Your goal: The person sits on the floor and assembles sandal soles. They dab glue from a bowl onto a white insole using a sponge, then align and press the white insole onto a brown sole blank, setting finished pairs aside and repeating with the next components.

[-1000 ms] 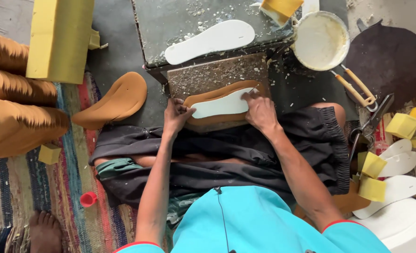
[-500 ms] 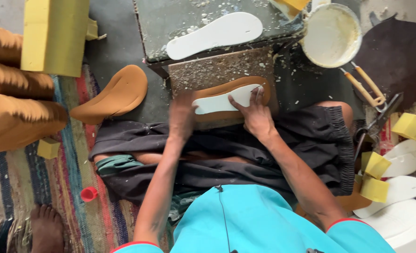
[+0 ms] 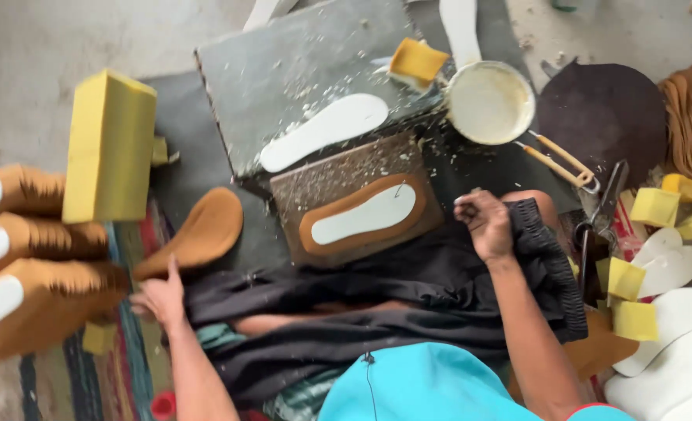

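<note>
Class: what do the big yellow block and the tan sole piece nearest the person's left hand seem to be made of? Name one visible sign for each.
Yellow block: probably foam or sponge, matte, with soft-looking edges.
Tan sole piece, beside the left hand: likely leather or a suede-like sheet, with a dull, slightly fuzzy surface and a thin, gently curved shape. The look alone cannot settle either.

tan sole (image 3: pixel 361 217), white insole glued on | yellow foam block (image 3: pixel 109 146) | white glue bowl (image 3: pixel 489 102) | grey slab (image 3: pixel 307 70), white-speckled | teal shirt (image 3: pixel 416 386) | black shorts (image 3: pixel 408 288) | striped multicolour rug (image 3: pixel 132 343)
</note>
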